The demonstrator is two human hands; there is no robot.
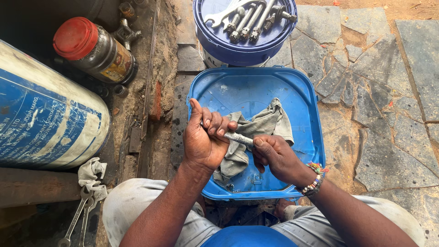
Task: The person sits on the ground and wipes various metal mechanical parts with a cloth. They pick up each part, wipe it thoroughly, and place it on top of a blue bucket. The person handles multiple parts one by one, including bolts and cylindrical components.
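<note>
Left hand (pixel 203 139): closed around one end of a metal bolt (pixel 238 137), fingers (pixel 219 124) curled over it, thumb raised straight up.
Right hand (pixel 274 154): gripping the other end of the same bolt, fingers folded underneath, thumb pressed along the shaft; beaded bracelet (pixel 314 179) on the wrist.
Metal bolt: short, grey, held roughly level between both hands, just above a grey rag (pixel 263 126) and over the blue tray.
Grey rag: crumpled in the middle of a blue plastic lid (pixel 302 96) used as a tray, partly under both hands.
Blue plastic lid: squarish with rounded corners, lying flat on the ground between the knees, stained inside.
Blue bucket (pixel 228 48): just beyond the tray, touching its far edge; on its top a row of long bolts (pixel 249 20) and a spanner (pixel 224 16).
Red-capped jar (pixel 93 48): dark and greasy, lying on its side at upper left, near small metal fittings (pixel 124 32).
Blue-and-white drum (pixel 45 121): large, worn, lying on its side at far left.
White cloth (pixel 91 176): bunched below the drum, touching two spanners (pixel 77 219) on the ground.
Stone paving (pixel 388 114): cracked grey slabs on the right.
</note>
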